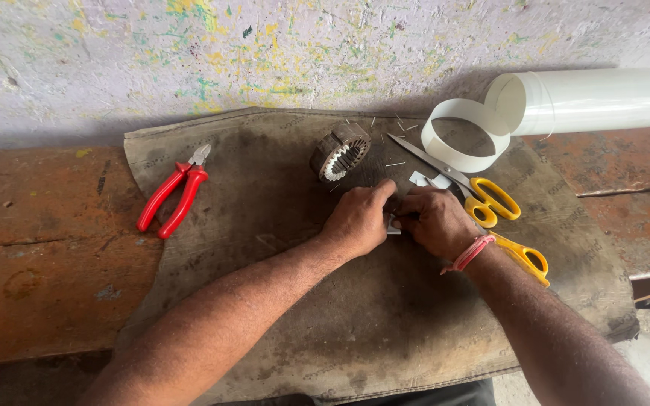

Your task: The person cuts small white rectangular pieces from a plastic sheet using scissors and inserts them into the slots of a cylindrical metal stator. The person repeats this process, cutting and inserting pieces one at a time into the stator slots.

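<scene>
My left hand (359,218) and my right hand (438,222) meet at the middle of a brown cloth mat (280,225). Both pinch a small white paper strip (393,223) between the fingertips, and most of it is hidden by the fingers. A round metal motor stator (340,150) lies tilted on the mat just beyond my left hand. Yellow-handled scissors (490,203) lie under and behind my right wrist, blades pointing to the upper left. Small white paper pieces (419,179) lie by the blades.
Red-handled pliers (174,192) lie at the mat's left edge. A white sheet roll (588,101) with a loose coil (464,135) sits at the back right. The rusty brown bench (39,240) ends at a paint-flecked wall (265,53). Thin metal pins lie scattered near the stator.
</scene>
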